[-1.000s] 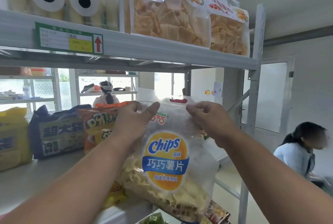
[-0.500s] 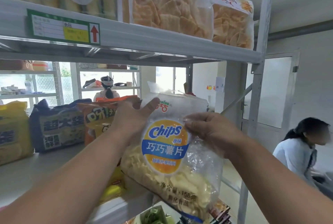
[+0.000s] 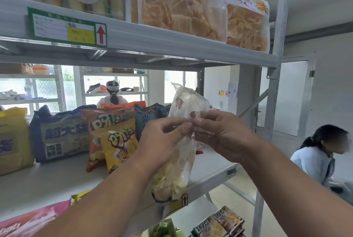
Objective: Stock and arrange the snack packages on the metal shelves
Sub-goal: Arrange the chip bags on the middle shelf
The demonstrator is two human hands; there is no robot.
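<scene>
Head view, centre of frame: clear plastic bag of pale yellow chips point(image 3: 176, 152), held upright and edge-on to the camera, so its printed front is not readable. Bag hangs in the air in front of the grey metal middle shelf point(image 3: 57, 181), its bottom corner level with the shelf's front lip; it is not resting on anything.

Left hand point(image 3: 162, 141): thumb and curled fingers pinch the bag's left side at mid-height. Right hand point(image 3: 219, 135): fingertips pinch the same seam area from the right, just touching the left thumb. Both pinch film, not the chips.

On the shelf, left of centre: orange and yellow foil snack bags point(image 3: 114, 137) standing upright, a dark blue multipack point(image 3: 61, 133) beside them, a further dark blue pack point(image 3: 150, 116) behind the held bag. Bare shelf shows at lower right of that row.

Judgement: step in hand is orienting the bag before setting it down. To do it well, turn the printed face outward, lower the base flat onto the bare patch just right of the yellow bag, and let it lean lightly on its neighbour. Grip stays on the seam; squeezing the body would crush chips. Release only once it stands.
</scene>
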